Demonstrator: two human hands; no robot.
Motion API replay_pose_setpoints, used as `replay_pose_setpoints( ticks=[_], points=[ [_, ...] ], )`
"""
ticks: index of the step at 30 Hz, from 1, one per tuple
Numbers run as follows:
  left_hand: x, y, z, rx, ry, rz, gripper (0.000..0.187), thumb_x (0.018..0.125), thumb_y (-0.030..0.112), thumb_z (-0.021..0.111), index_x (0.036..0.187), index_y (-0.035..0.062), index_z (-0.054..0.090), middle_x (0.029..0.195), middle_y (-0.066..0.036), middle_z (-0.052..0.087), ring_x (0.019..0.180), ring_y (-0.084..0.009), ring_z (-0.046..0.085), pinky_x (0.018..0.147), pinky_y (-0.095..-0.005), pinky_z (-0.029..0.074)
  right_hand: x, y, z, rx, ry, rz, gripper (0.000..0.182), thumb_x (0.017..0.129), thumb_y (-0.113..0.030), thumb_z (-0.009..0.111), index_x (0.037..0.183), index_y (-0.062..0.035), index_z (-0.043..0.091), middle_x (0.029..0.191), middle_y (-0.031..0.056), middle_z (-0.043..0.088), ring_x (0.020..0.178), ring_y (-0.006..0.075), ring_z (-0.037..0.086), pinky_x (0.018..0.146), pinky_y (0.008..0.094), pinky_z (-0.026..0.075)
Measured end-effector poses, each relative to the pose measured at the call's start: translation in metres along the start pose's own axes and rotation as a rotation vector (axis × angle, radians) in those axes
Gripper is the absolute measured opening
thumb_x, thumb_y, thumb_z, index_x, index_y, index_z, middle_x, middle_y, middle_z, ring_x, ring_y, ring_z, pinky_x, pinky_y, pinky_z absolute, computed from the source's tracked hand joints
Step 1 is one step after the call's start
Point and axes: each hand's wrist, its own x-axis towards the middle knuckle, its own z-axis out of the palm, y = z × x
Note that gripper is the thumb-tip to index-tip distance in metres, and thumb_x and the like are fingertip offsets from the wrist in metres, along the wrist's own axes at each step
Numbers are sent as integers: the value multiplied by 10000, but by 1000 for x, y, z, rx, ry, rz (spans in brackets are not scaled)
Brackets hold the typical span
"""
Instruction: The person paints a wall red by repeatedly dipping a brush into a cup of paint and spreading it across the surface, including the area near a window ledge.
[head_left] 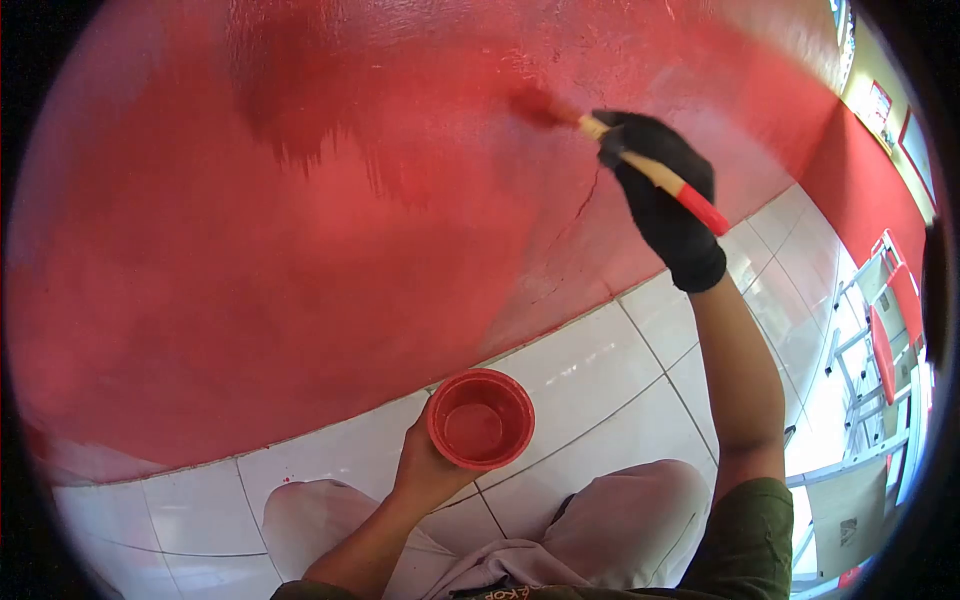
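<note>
My right hand (660,185), in a black glove, is closed round the wooden handle of a paintbrush (655,172) with a red end. The brush's red bristles touch, or are very near, the red wall (300,250), where darker, wet-looking paint shows at the upper part. My bare left hand (428,465) grips a round red cup (481,419) from its left side, above my lap. Red paint lies in the cup. The fingers under the cup are partly hidden.
White floor tiles (590,370) run along the wall's foot. My bent knees are below the cup. At the right stand metal-framed furniture pieces (870,350) with red parts. A crack (587,203) marks the wall near the brush.
</note>
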Motion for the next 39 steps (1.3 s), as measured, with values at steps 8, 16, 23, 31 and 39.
replay_pose_setpoints(
  ticks=[8,16,23,31,39],
  points=[
    [2,-2,1,-32,12,20,755,594,161,854,1240,53,478,1187,-99,573,1100,-207,557,908,-333,469,-108,-4,53,468,-406,723,359,827,-210,671,1150,-70,605,1134,149,582,1067,276,551,921,344,439],
    [0,-13,-7,-78,46,23,742,646,259,833,1264,87,460,1175,-90,590,1078,-210,576,897,-344,475,-39,-28,37,15,-534,250,204,868,-57,563,1056,-71,640,1045,126,638,967,289,605,869,370,479],
    [4,-1,-14,-88,78,34,744,630,291,841,1234,75,466,1182,-104,581,1115,-231,553,916,-353,460,52,-34,25,-181,156,-243,226,786,60,636,996,-21,650,1038,167,631,952,261,608,788,362,513],
    [5,-3,-40,-74,233,93,720,609,300,848,1183,46,495,1119,-132,605,1051,-242,587,877,-353,476,-73,-52,81,6,-595,-252,266,795,-110,638,1061,-108,653,1060,137,620,995,308,590,866,413,481],
    [2,5,-47,3,354,141,698,609,283,841,1169,49,497,1092,-137,613,1019,-254,605,841,-338,489,-5,-114,49,328,74,507,250,890,-68,571,1115,36,542,1051,69,583,885,147,551,790,283,471]
  ],
)
